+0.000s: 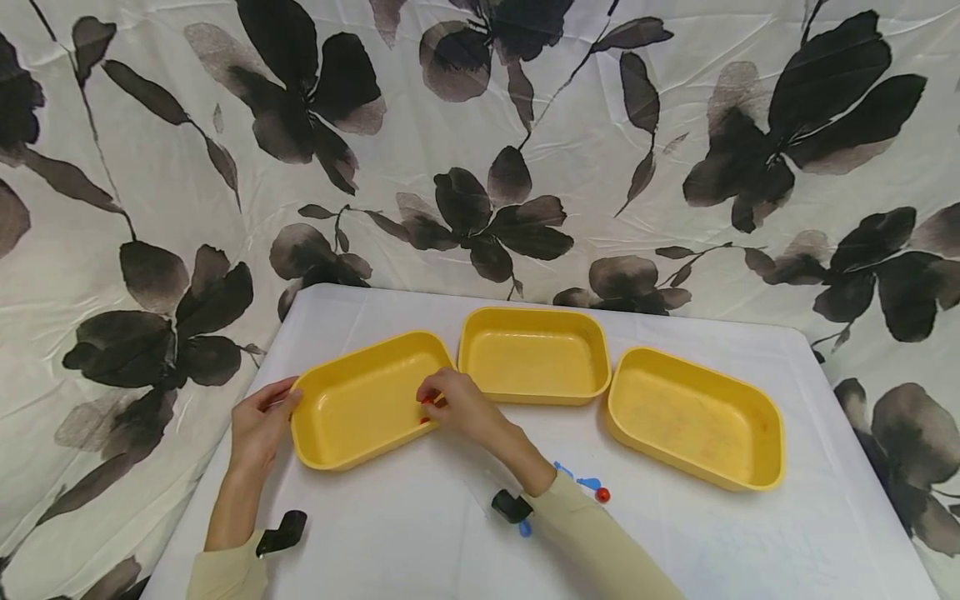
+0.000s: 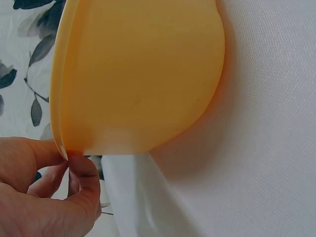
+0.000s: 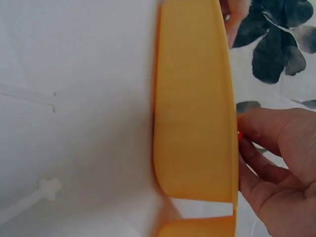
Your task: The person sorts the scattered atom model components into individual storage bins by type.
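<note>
My left hand (image 1: 255,429) pinches the rim of the left yellow tray (image 1: 360,458) at its left end. In the left wrist view, the thumb and fingers of the left hand (image 2: 54,190) meet at the edge of this tray (image 2: 143,74). Over the tray's right end, my right hand (image 1: 465,408) pinches a small red piece (image 1: 427,402), mostly hidden by the fingers. A second red spot (image 1: 424,420) shows just below, by the near rim. In the right wrist view, a bit of the red piece (image 3: 240,135) shows between the fingertips behind the tray wall.
A middle yellow tray (image 1: 532,398) and a right yellow tray (image 1: 697,458) stand beside the left one on the white-covered table (image 1: 390,542). Near the right forearm lie a red ball (image 1: 602,495) and small blue pieces (image 1: 588,482). A whitish stick (image 3: 47,188) with a lumpy end lies nearby.
</note>
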`<state>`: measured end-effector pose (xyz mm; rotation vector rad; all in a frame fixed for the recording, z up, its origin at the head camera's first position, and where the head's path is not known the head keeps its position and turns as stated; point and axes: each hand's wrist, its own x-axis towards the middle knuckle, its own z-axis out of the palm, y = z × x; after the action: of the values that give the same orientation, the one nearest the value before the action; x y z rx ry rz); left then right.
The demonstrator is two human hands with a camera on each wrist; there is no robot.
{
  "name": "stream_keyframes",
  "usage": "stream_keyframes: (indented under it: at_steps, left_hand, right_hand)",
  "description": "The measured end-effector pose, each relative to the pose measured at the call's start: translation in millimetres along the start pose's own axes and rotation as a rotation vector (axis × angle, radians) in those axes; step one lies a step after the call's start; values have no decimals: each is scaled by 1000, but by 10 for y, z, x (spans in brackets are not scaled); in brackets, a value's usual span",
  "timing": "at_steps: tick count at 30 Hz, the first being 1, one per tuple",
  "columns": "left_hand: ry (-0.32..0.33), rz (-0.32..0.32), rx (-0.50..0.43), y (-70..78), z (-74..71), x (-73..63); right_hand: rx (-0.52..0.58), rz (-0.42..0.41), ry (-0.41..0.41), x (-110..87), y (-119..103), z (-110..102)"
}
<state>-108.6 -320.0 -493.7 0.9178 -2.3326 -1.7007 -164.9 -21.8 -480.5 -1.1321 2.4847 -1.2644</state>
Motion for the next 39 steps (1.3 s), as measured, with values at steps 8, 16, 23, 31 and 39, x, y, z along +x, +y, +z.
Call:
stream_keyframes:
  at_steps: [8,16,23,31,39]
  left_hand:
    - [-3,-23,5,-1,-11,11]
    - [7,-16,15,23,-6,-4]
    - [8,-37,7,16,2,7]
    - [9,-30,-1,-2,1,12]
    - [9,-27,16,4,0,4]
  right_hand:
    - [-83,-27,-101,85,-1,43]
    - [-161,104,-244,244,-46,32]
    - [-263,173,-303,310,-73,81]
    - [-279,202,-311,320,-81,102]
    - [-299,194,-315,305,-106,86]
